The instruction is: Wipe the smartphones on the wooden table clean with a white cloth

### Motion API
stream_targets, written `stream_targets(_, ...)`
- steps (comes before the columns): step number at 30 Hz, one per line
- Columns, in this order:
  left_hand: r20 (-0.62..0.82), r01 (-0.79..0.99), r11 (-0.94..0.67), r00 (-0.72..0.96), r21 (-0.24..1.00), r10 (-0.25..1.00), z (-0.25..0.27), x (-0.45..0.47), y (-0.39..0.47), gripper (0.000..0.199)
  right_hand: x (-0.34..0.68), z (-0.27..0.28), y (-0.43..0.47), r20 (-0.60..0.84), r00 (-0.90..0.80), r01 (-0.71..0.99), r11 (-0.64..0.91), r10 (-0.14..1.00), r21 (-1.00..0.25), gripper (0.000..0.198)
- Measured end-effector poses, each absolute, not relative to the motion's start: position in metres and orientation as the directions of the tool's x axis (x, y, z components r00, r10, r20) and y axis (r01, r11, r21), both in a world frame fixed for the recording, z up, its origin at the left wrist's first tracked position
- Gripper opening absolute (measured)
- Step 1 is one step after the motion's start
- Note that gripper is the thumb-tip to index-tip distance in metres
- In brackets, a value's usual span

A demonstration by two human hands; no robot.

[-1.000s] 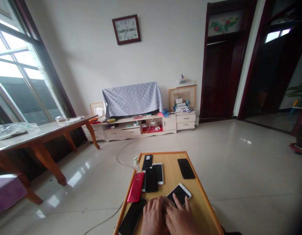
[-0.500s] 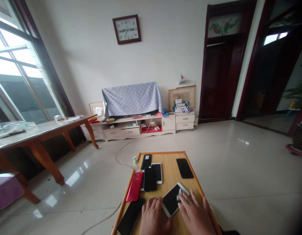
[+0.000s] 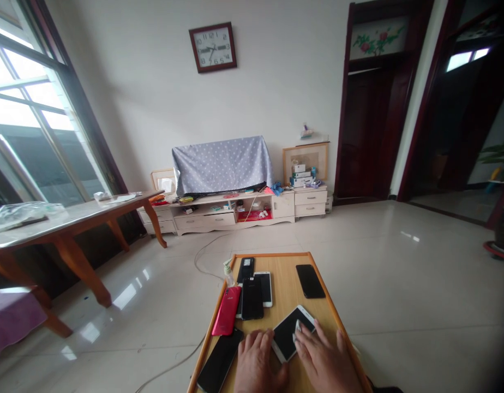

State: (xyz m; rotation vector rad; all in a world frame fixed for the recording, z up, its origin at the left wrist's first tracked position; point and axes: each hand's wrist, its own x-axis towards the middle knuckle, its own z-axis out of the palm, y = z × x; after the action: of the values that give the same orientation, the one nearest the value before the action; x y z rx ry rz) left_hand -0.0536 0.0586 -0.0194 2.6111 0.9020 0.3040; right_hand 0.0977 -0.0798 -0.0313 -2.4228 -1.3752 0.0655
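A white smartphone point(image 3: 288, 334) with a dark screen lies tilted on the small wooden table. My left hand point(image 3: 257, 361) grips its lower left end, fingers curled at the edge and thumb at the lower corner. On the screen, a small crumpled white wipe point(image 3: 298, 326) is pressed under the fingertips of my right hand point(image 3: 323, 357). Left of my hands are a large black phone point(image 3: 220, 361) and a red phone point(image 3: 226, 311). Beside them, a black phone point(image 3: 252, 298) partly covers another white phone point(image 3: 267, 288).
A pump bottle point(image 3: 229, 274) stands at the table's left edge, near a dark phone point(image 3: 246, 269) at the back. Another black phone point(image 3: 310, 281) lies at the right. The table point(image 3: 283, 267) has a raised orange rim. A cable point(image 3: 198, 256) runs along the floor.
My right hand has slid the wipe slightly left on the phone's screen. My left hand stays at the phone's end. The whole view has shifted a little.
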Motion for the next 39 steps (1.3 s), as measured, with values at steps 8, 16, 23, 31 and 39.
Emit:
stream_targets(8, 0.097, 0.527, -0.742, 0.785, 0.415, 0.612, -0.023, -0.054, 0.061, 0.064, 0.088, -0.02, -0.055, 0.142, 0.438, 0.858, -0.366, 0.888, -0.361, 0.046)
stream_targets(16, 0.077, 0.53, -0.736, 0.787, 0.421, 0.612, -0.02, -0.057, 0.061, 0.067, 0.099, -0.034, -0.091, 0.102, 0.422, 0.864, -0.366, 0.901, -0.345, 0.042)
stream_targets(23, 0.009, 0.552, -0.734, 0.797, 0.396, 0.604, -0.018, -0.058, 0.064, 0.071, 0.113, -0.008, -0.07, 0.092, 0.423, 0.876, -0.381, 0.901, -0.295, 0.051)
stream_targets(31, -0.095, 0.585, -0.732, 0.8, 0.35, 0.593, -0.047, -0.05, 0.084, 0.057, 0.12, 0.013, -0.063, 0.01, 0.177, 0.897, -0.157, 0.984, -0.412, 0.036)
stream_targets(39, -0.095, 0.585, -0.739, 0.801, 0.333, 0.591, -0.046, -0.04, 0.082, 0.072, 0.137, -0.008, -0.049, 0.115, 0.212, 0.897, -0.147, 0.97, -0.418, 0.045)
